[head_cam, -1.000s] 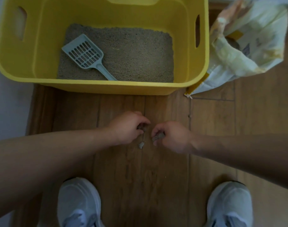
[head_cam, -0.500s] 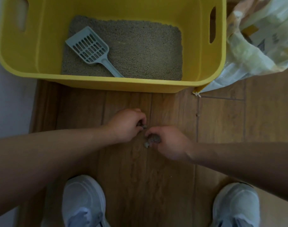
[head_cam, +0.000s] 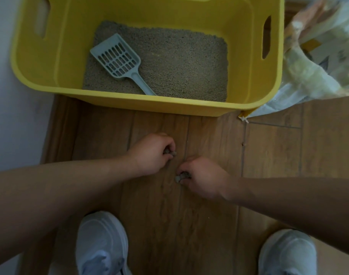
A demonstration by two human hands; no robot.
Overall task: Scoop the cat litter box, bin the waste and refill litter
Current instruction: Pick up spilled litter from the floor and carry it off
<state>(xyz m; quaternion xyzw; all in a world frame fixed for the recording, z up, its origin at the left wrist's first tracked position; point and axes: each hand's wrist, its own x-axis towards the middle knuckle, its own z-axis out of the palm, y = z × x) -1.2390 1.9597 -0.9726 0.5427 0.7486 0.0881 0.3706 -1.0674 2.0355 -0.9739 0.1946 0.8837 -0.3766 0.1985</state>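
A yellow litter box (head_cam: pixel 169 105) stands on the wooden floor ahead of me, with grey litter (head_cam: pixel 179 62) covering its bottom. A pale blue slotted scoop (head_cam: pixel 120 60) lies on the litter at the left, its handle toward me. Low over the floor in front of the box, my left hand (head_cam: pixel 149 153) is closed on a grey litter clump (head_cam: pixel 172 153). Just right of it, my right hand (head_cam: pixel 203 175) pinches another grey clump (head_cam: pixel 179 177). The hands are a little apart.
A crumpled litter bag (head_cam: pixel 312 62) leans against the box's right side. A white wall (head_cam: pixel 12 126) runs along the left. My two white shoes (head_cam: pixel 102 243) (head_cam: pixel 286 253) stand on the floor planks near the bottom of the view.
The loose clump that lay on the floor between my hands is now in my right hand's fingers. My hands have drawn slightly apart, and the view has shifted so the box sits further right.
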